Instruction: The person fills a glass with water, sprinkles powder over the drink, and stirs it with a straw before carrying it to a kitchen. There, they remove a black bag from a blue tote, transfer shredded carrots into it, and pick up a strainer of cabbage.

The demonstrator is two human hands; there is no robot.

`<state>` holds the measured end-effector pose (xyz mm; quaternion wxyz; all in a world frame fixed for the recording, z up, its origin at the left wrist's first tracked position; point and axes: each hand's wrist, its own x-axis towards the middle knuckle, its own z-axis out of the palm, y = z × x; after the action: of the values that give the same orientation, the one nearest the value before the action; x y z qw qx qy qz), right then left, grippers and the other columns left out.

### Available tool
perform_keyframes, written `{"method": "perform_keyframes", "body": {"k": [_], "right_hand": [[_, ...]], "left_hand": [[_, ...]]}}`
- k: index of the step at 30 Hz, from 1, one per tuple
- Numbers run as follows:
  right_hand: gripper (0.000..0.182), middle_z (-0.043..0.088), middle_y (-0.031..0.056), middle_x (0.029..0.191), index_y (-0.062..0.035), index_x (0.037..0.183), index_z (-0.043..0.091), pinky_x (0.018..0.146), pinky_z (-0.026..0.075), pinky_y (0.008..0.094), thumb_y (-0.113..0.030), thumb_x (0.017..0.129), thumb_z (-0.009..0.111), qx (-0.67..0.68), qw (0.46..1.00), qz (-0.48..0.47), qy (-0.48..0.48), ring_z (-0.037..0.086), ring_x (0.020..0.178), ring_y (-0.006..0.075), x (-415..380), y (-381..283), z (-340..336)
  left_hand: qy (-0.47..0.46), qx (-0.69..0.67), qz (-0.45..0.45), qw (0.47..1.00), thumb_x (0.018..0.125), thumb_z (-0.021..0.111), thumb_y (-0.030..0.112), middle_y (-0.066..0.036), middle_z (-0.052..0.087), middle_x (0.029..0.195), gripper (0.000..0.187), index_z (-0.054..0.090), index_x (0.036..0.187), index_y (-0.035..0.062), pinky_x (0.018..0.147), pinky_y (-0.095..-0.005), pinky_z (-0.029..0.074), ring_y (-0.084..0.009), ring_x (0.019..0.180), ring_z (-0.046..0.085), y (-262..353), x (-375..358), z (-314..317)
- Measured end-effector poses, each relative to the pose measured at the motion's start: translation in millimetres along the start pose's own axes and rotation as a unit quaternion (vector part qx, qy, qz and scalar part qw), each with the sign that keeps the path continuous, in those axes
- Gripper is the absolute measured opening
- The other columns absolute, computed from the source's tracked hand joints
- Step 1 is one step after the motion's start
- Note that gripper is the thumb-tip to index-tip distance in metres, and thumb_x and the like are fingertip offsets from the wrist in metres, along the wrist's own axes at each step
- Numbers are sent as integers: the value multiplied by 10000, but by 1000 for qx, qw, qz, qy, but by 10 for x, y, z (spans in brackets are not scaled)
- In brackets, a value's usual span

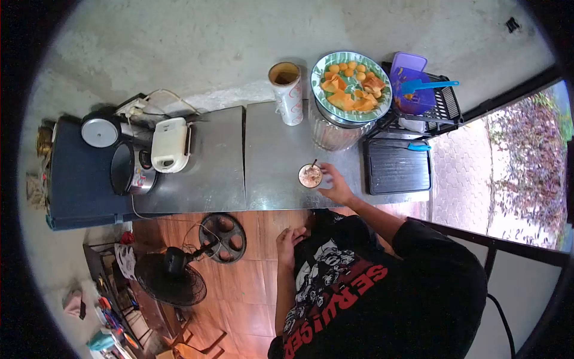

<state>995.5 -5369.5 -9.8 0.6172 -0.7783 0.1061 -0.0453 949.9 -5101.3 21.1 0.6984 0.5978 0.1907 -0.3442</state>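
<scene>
Round clear glass of brown-flecked drink point(310, 176) upright on grey metal counter point(269, 192); R hand point(336, 185) curved at its side, grip unclear. L hand point(290, 239) half-curled, contents unclear. Best hold low, lvl.

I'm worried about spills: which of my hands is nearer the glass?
Right. The right hand is beside the glass, on its right; the left hand is farther off, short of the table.

A round drinking glass point(309, 178) is standing upright on the grey metal counter point(270, 170), nearer the front edge. It is holding a pale, frothy drink flecked with brown, and 1 thin, dark straw-like stick point(314, 162) is poking up at its far rim.
</scene>
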Motion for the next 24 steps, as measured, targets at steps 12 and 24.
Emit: {"method": "perform_keyframes", "body": {"k": [12,24], "right_hand": [[407,582,74,1232,-115,1241,526,933,457,386,-417,980,448,536,635,336,-443,557,1118,211,-1456,-226,1791],[325,596,-31,1074,-142,1158,564,821,454,299,-384,960,477,321,614,377,-615,550,955,106,-4164,-1753,3580]], "left_hand": [[160,460,424,764,914,552,426,-245,305,1494,634,443,1376,6,1118,-520,217,-411,1390,271,53,-1332,63],[521,148,482,689,942,507,318,-247,401,1440,578,397,1416,6,1086,-401,305,-383,1297,430,-1402,-3599,-1669]]}}
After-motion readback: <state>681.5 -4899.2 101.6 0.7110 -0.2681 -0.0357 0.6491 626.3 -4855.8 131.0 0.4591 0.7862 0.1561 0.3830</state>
